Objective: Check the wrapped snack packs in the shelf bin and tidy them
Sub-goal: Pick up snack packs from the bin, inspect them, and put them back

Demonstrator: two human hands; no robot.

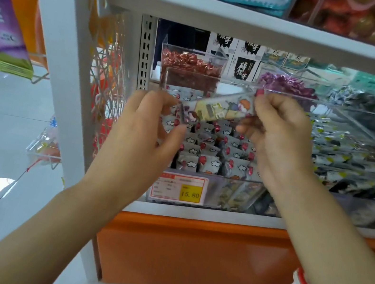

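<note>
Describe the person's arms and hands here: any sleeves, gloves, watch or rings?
The left forearm and right forearm are bare to the frame edge; no sleeves show. The left hand and right hand wear no gloves; no watch, bracelet or ring is visible.

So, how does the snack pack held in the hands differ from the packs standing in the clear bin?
The held snack pack lies nearly level between the left hand and right hand; the binned packs stand upright in rows. The held snack pack shows its long picture face; the binned packs show only their top ends. Both have red and white print.
</note>
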